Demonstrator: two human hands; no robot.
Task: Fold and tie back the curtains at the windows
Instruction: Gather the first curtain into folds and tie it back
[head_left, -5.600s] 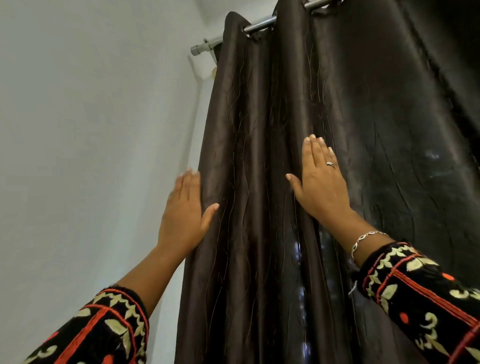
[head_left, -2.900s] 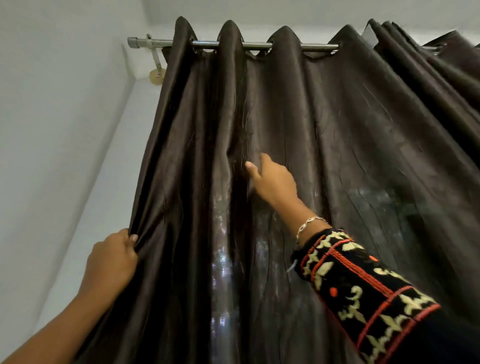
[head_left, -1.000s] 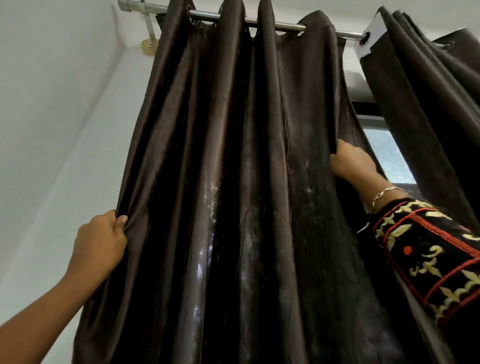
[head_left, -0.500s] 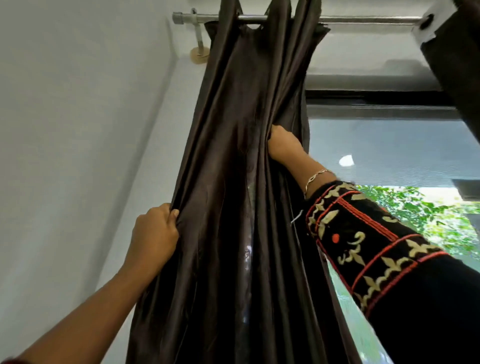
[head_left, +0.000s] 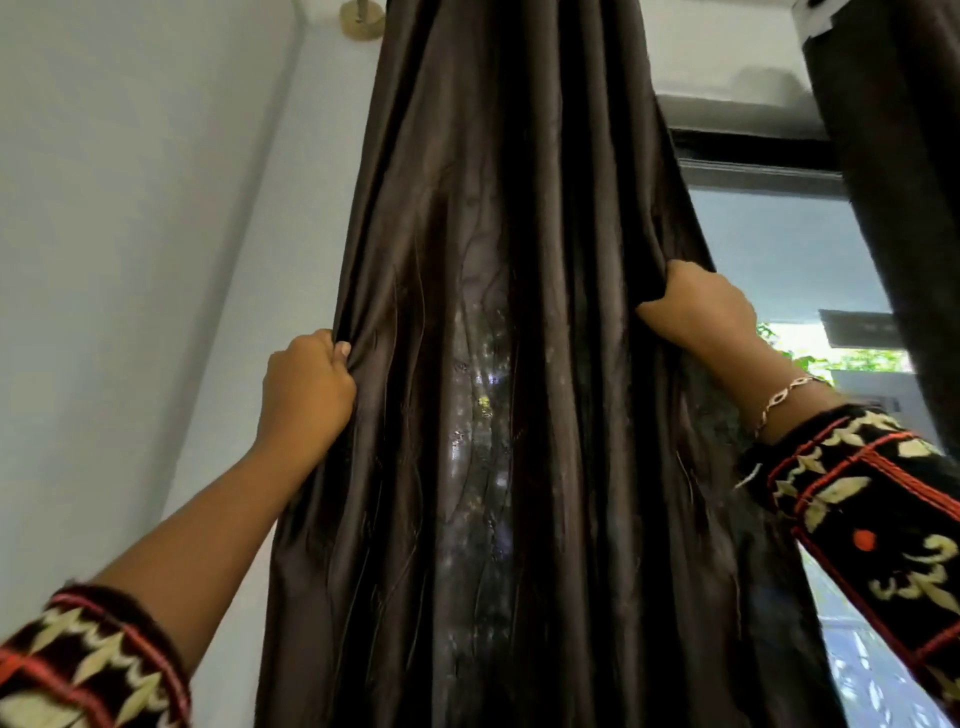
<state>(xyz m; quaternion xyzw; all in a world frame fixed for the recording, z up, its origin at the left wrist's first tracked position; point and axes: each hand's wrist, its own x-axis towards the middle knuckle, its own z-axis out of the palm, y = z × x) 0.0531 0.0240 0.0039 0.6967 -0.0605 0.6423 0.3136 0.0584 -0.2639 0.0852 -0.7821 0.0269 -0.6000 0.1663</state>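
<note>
A dark brown, shiny curtain (head_left: 498, 364) hangs in front of me, gathered into narrow vertical folds. My left hand (head_left: 306, 387) is closed on its left edge at about mid height. My right hand (head_left: 696, 306) is closed on its right edge, a little higher. The curtain's top and its rod are cut off by the frame. A second dark curtain (head_left: 904, 182) hangs at the far right, apart from both hands.
A white wall (head_left: 130, 234) runs close on the left, with a round rod bracket (head_left: 362, 21) at its top. The uncovered window (head_left: 789, 260) with a dark frame shows on the right, with green leaves outside.
The curtain has been drawn left off the window and bunched. My right hand has shifted to its right edge and now sits wider apart from my left hand, which keeps its grip.
</note>
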